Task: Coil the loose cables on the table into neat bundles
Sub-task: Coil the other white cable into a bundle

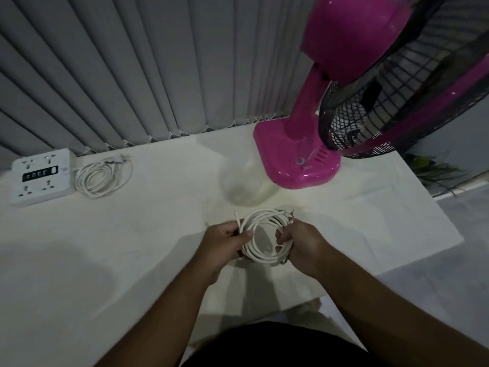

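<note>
1. Progress looks well past halfway, as I judge it: a white cable [102, 177] already lies coiled in loose loops on the surface [158, 221], just beside the power strip [42, 176] at the far left.
2. A second coil [267, 234], white strands with what may be a darker one among them, is held just above the surface near its front edge, between both hands.
3. Left hand [225, 245] is closed around the coil's left side, thumb pressed over the strands; one short free end [237, 218] sticks up beside it.
4. Right hand [299, 247] grips the right side, fingers curled through the loop; small plug ends [289, 211] poke out at the top.
5. What seems left: tuck the loose end, settle the loops even, set the bundle down. No other stray cable shows.
6. Containers: none visible. A pink fan [299, 160] stands on the surface behind the hands, holding nothing.
</note>
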